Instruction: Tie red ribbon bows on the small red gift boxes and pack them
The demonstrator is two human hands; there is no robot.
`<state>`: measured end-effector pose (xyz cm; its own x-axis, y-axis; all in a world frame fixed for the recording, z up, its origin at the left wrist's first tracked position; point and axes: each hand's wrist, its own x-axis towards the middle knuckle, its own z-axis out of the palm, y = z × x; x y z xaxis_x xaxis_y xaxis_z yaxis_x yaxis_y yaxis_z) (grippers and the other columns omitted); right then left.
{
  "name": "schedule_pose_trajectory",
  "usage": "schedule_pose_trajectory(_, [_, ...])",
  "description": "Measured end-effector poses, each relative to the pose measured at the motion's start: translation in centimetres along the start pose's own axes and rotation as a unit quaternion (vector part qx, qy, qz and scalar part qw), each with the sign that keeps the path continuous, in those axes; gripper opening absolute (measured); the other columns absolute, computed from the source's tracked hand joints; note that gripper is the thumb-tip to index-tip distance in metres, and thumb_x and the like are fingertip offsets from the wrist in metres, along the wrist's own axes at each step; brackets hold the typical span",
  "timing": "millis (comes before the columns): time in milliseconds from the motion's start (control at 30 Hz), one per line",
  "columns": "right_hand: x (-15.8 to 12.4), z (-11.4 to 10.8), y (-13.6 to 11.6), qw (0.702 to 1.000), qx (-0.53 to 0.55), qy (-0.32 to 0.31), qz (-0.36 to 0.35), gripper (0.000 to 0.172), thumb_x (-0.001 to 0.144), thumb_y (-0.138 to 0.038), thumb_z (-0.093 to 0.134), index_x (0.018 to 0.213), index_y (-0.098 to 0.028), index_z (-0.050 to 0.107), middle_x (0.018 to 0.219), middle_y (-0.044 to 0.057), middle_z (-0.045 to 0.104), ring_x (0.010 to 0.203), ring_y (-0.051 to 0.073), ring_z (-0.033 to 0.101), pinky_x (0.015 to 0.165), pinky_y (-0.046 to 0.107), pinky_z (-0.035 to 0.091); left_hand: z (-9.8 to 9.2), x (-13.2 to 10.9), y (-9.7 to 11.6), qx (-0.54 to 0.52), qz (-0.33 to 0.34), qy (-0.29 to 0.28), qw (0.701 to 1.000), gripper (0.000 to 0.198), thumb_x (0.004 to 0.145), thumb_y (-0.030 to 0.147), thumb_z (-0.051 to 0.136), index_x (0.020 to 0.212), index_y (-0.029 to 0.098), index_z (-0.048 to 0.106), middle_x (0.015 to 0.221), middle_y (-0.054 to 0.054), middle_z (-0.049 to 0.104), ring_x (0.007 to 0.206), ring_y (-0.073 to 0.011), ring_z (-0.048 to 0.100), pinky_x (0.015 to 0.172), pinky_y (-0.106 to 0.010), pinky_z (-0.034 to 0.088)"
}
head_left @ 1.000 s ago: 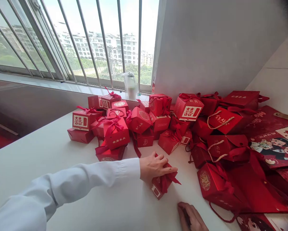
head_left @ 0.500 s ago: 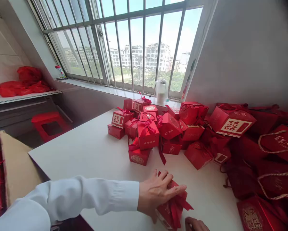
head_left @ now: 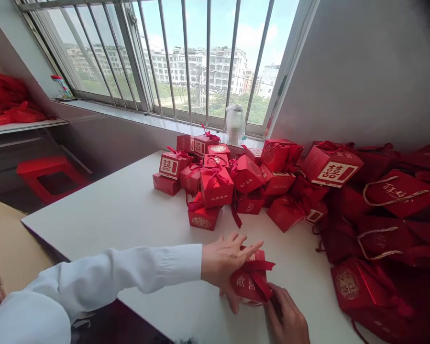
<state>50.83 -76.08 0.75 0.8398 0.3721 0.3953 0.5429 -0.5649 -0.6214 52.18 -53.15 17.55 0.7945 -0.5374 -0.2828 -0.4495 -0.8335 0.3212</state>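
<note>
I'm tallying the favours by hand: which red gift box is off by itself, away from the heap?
The small ribboned red gift box between the left hand and right hand. The other red gift boxes sit heaped nearer the window.

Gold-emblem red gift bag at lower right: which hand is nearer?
The right hand is nearer, just left of the red gift bag; the left hand is farther left, on the ribboned red box.
</note>
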Motion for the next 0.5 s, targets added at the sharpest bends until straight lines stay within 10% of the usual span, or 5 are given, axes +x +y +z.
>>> schedule_pose_trajectory(133, [0.2,-0.8,-0.9,1.0,0.017,-0.005,0.012,0.032,0.091,-0.039,0.046,0.115,-0.02,0.055,0.1,0.006,0.065,0.087,0.018,0.065,0.073,0.025,0.055,-0.6,-0.9,-0.4,-0.029,-0.003,0.006,1.0,0.127,0.049,0.049,0.083,0.147,0.018,0.008,0.144,-0.026,0.025,0.133,-0.0411,0.022,0.097,-0.059,0.033])
schedule_pose_trajectory(500, [1.1,2.8,0.2,0.996,-0.001,0.088,0.035,0.045,0.093,-0.05,0.031,0.08,-0.024,0.064,0.071,0.003,0.062,0.066,0.016,0.062,0.061,0.024,0.05,0.0,2.4,2.8,0.09,-0.048,-0.04,0.994,0.104,0.057,0.044,0.074,0.143,0.02,0.022,0.121,-0.019,0.049,0.105,-0.0346,0.053,0.09,-0.052,0.044])
